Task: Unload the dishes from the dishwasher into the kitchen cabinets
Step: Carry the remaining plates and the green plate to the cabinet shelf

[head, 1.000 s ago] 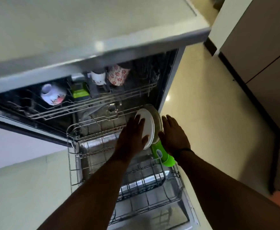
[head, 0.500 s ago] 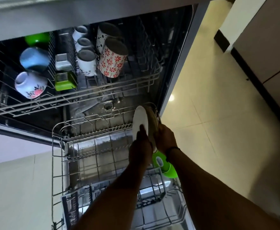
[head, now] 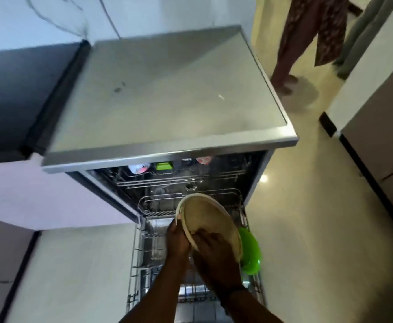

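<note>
Seen from above, both hands grip cream plates [head: 204, 220] over the pulled-out lower rack [head: 148, 243] of an open dishwasher [head: 167, 99]: the left hand [head: 176, 241] at their left edge, the right hand [head: 214, 255] at the lower rim. A green plate [head: 251, 250] stands just beside them. Pale glossy floor tiles [head: 307, 217] stretch right toward cabinets [head: 381, 145].

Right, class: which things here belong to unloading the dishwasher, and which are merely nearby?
Job: cream plates held by left hand and right hand; green plate; lower rack; floral cups.
Nearby: bystander; dark counter.
</note>
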